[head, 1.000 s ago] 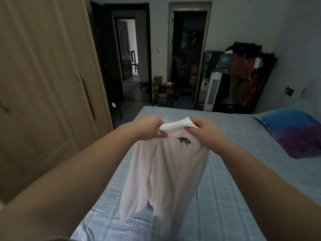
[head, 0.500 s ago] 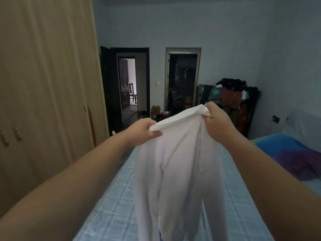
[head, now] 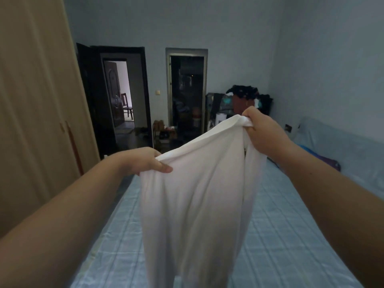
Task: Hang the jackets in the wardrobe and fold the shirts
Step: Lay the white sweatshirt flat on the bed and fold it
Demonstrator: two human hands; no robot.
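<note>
A white shirt (head: 197, 200) hangs in the air over the bed, held up by its top edge. My left hand (head: 143, 162) grips the lower left end of that edge. My right hand (head: 264, 132) grips the other end, higher and further right, so the edge slopes upward to the right. The cloth drops in long folds past the bottom of the view; its lower part is hidden. The beige wardrobe (head: 37, 113) stands along the left with its doors closed.
The bed (head: 280, 235) with a light blue checked cover fills the floor area below. A dark pillow (head: 330, 163) lies at its right. A rack piled with clothes (head: 243, 100) stands at the far wall beside two open doorways (head: 122, 98).
My hands have moved apart and the right hand has risen, spreading the shirt's top edge wider. The small dark print seen a second ago no longer shows. The view has tilted upward.
</note>
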